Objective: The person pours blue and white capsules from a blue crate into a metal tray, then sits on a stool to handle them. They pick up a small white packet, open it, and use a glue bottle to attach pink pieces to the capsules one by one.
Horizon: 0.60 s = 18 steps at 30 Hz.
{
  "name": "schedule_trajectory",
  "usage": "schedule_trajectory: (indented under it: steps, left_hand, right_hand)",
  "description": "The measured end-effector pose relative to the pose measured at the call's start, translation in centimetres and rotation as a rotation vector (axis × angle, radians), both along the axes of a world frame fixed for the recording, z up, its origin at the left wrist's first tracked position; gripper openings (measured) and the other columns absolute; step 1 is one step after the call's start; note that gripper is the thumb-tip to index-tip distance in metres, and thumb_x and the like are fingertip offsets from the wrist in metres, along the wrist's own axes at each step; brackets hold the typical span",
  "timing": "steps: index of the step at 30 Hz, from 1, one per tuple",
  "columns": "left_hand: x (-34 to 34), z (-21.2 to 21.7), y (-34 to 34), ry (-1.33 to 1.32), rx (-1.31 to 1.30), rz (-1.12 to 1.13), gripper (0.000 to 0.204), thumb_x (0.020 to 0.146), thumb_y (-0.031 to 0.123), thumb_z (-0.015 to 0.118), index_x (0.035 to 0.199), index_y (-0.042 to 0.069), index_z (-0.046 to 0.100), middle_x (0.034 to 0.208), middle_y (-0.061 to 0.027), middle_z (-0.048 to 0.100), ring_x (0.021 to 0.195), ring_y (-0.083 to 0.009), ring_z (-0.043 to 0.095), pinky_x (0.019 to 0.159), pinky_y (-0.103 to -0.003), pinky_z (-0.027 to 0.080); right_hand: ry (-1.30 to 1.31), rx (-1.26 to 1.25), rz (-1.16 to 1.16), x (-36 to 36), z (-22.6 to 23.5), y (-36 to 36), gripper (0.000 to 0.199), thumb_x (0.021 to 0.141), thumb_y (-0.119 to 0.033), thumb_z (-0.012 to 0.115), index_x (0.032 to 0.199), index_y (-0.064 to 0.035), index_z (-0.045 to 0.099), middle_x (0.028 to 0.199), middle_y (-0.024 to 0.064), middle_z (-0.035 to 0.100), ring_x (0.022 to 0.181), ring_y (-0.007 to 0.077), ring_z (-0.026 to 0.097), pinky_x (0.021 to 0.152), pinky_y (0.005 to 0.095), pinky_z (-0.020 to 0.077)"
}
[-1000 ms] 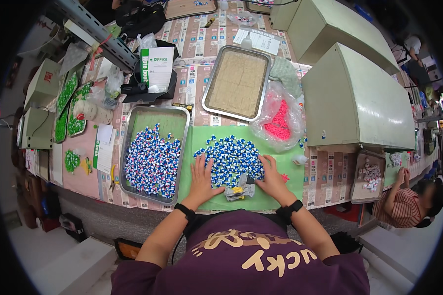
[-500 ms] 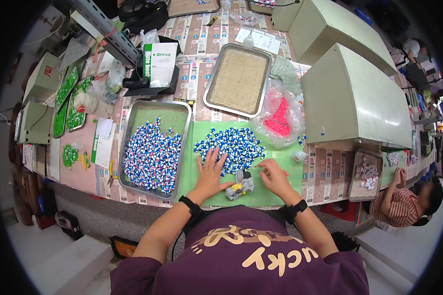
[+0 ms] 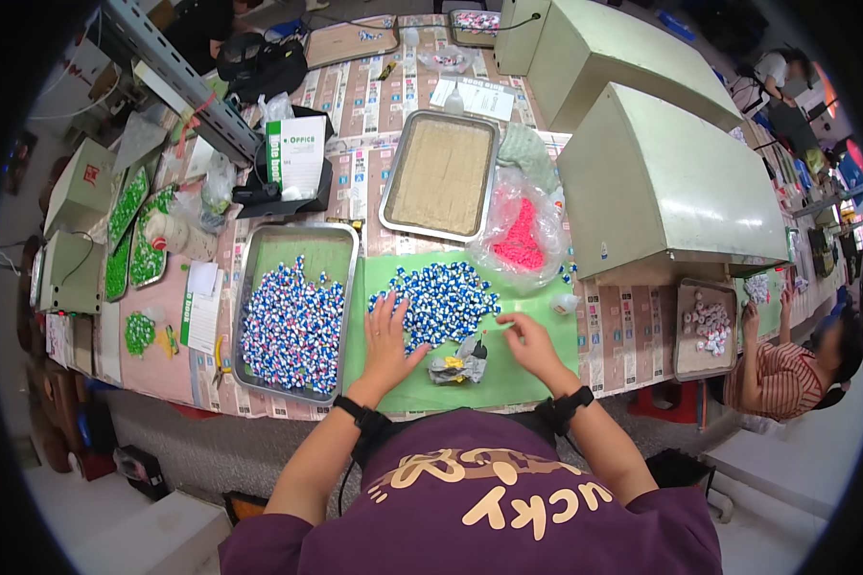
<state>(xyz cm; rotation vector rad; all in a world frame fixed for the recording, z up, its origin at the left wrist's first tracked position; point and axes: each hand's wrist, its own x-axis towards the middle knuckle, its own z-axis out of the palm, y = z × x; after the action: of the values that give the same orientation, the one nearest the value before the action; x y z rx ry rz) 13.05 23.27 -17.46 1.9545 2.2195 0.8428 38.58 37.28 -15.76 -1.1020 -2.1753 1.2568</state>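
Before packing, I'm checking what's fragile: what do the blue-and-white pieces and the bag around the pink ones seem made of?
Blue-and-white pieces: perhaps plastic or ceramic, by their bright colours; too small to tell, finish too. Bag: likely glossy plastic film, being clear and crinkled.

blue-and-white pieces (image 3: 441,302) | small, loose | spread in a heap | on green mat (image 3: 408,388)
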Motion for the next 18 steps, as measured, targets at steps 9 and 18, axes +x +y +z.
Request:
schedule_trajectory:
  steps: [9,18]
  left_hand:
    - [-1.1,0.6,-6.7,-0.623,-0.138,0.129,0.069,0.084,0.017,0.072,0.137,-0.003,0.032,0.130,-0.0235,0.044,0.114,-0.0338,0.052,0.096,-0.041,0.045]
    - [-1.9,6.0,-12.2,-0.925,-0.179,0.249,0.063,0.089,0.016,0.068,0.139,0.001,0.031,0.122,-0.0166,0.055,0.103,-0.0219,0.060,0.088,-0.035,0.049]
  right_hand:
    - [0.398,-0.158,-0.147,-11.4,-0.7,10.4,0.028,0.089,-0.007,0.056,0.115,0.0016,0.061,0.103,0.0123,0.069,0.077,0.0168,0.067,0.070,0.0304,0.0529]
    - [-0.071,0.498,-0.300,-15.1,-2.3,15.4,0.040,0.082,-0.017,0.065,0.109,0.0107,0.055,0.107,0.0301,0.062,0.091,0.0417,0.064,0.083,0.0429,0.0515]
